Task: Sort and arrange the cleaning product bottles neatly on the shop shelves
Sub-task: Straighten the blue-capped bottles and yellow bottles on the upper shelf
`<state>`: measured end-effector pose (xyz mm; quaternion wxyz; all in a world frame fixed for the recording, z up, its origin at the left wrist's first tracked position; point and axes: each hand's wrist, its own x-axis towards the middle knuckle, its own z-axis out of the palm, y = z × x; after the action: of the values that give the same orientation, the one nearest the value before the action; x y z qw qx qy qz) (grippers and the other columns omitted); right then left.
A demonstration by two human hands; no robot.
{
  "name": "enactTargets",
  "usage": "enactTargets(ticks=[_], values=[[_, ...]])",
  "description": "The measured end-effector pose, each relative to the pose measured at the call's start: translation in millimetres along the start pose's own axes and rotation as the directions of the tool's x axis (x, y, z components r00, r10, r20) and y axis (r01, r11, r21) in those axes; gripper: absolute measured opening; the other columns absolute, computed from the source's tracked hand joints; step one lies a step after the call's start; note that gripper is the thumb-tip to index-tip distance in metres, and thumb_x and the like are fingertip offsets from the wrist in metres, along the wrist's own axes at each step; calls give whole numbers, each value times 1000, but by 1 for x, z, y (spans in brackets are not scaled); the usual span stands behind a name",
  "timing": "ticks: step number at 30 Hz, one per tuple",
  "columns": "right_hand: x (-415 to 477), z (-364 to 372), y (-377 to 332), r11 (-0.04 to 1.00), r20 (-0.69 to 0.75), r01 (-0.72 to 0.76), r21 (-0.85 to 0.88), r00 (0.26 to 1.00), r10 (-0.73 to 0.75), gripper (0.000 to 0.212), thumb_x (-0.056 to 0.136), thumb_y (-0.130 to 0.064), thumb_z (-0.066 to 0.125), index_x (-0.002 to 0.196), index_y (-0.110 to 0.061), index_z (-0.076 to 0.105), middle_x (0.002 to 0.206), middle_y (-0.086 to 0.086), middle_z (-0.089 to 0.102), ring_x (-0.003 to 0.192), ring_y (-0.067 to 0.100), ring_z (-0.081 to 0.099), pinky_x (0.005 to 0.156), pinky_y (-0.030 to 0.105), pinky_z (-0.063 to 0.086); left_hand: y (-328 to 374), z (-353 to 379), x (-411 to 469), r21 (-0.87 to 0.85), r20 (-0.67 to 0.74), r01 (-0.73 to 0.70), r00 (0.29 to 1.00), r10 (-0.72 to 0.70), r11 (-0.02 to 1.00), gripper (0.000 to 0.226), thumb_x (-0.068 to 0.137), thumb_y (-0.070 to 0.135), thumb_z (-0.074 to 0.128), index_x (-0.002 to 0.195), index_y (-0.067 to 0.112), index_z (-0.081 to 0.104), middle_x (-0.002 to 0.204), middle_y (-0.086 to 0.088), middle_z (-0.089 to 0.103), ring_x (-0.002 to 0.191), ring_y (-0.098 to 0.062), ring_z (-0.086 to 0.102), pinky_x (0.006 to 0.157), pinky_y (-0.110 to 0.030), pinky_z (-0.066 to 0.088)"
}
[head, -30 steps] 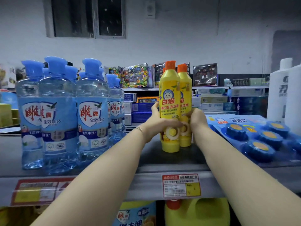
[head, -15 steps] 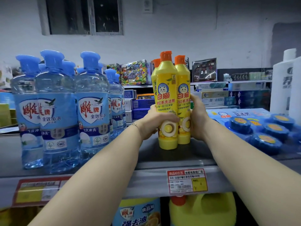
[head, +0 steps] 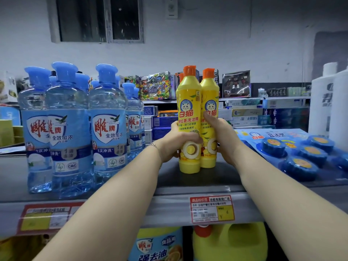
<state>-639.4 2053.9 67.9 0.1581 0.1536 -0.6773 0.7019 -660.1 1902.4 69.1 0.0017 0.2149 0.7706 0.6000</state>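
Nearest, on the lip of the shelf (head: 188, 178), is a red and yellow price tag (head: 211, 209). Below the tag a yellow jug (head: 235, 242) sits on the lower level.

Just behind and above the tag stand the yellow bottles (head: 188, 110), upright on the shelf and pressed side by side. The left hand (head: 176, 144) wraps the lower body of the one nearer the lip, while the right hand (head: 224, 138) grasps its neighbour with the thumb laid across the label. A third orange cap peeps out behind them.

This looks like the squaring-up step: the pair is being set into its row over the tag. The next move probably calls for turning both labels to the front, lining the bases up with the lip and letting go without tipping them.

The bottles are slim, with orange caps, a cat picture and red lettering. Tall on narrow bases, they would likely topple easily.

Left of the tag stands a cluster of clear blue bottles (head: 107, 129). Right of it lies a pack of blue discs (head: 301, 153), with white bottles (head: 323, 102) beyond.
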Motion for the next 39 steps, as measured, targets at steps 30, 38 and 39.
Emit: enactTargets(ticks=[30, 38, 39], values=[[-15, 6, -5, 971, -68, 31, -237, 996, -48, 29, 80, -12, 54, 106, -20, 47, 103, 1, 57, 103, 24, 56, 96, 53, 45, 18, 6, -39, 200, -173, -192, 958, 228, 961, 76, 72, 5, 80, 127, 21, 30, 112, -1, 58, 100, -16, 63, 81, -32, 58], [-17, 9, -9, 970, -69, 12, -241, 997, -30, 37, 72, -17, 58, 108, -14, 51, 102, 4, 58, 100, 24, 56, 95, 53, 44, 21, 4, -46, 324, -274, -115, 939, 209, 939, 72, 64, 22, 89, 118, 22, 41, 97, 8, 58, 91, -11, 62, 74, -29, 57], [-17, 8, -8, 971, -71, 16, -240, 997, -33, 35, 74, -15, 58, 108, -14, 51, 102, 3, 57, 100, 24, 56, 95, 52, 44, 21, 5, -45, 315, -281, -107, 939, 200, 943, 72, 63, 22, 89, 117, 22, 41, 97, 8, 58, 92, -12, 62, 76, -31, 57]])
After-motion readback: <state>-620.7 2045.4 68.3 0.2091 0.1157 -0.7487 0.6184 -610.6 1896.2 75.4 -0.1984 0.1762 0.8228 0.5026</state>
